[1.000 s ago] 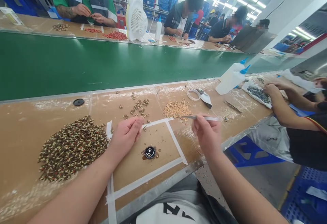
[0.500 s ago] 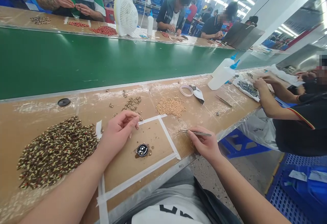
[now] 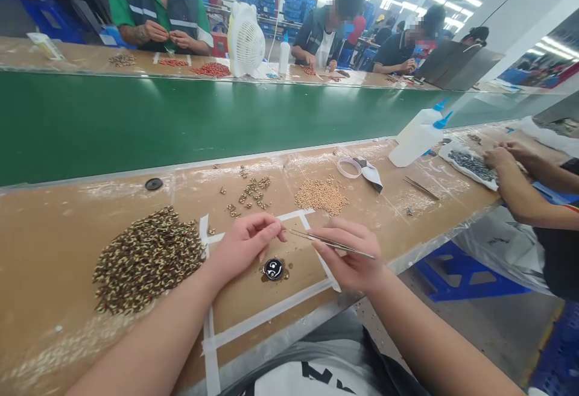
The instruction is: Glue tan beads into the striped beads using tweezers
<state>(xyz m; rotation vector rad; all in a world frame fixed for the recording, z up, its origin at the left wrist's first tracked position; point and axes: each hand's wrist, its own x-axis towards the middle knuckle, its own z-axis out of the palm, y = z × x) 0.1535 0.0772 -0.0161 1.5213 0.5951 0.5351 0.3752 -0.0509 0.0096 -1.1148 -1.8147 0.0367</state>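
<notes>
My right hand (image 3: 350, 254) grips metal tweezers (image 3: 337, 244), their tips pointing left toward the fingertips of my left hand (image 3: 253, 239). The thumb and fingers of my left hand are pinched together; whatever lies between them is too small to make out. Just below the left hand, a small round black dish (image 3: 274, 269) with glossy dark liquid sits on the brown table in a wet patch, inside a frame of white tape (image 3: 271, 310). Beyond the hands lie a pile of tan beads (image 3: 321, 195) and scattered small dark-and-cream pieces (image 3: 253, 191).
At left is a large heap of dark-and-cream pieces (image 3: 147, 260), with a black lid (image 3: 154, 184) behind it. A tape roll (image 3: 348, 167), squeeze bottles (image 3: 416, 143) and spare tweezers (image 3: 421, 188) lie to the right. A green belt (image 3: 203, 122) runs behind; co-workers sit across and at right.
My right hand has brought the tweezers left and turned them, so their tips are close to my left fingertips. The left hand stays pinched. The whole view has shifted.
</notes>
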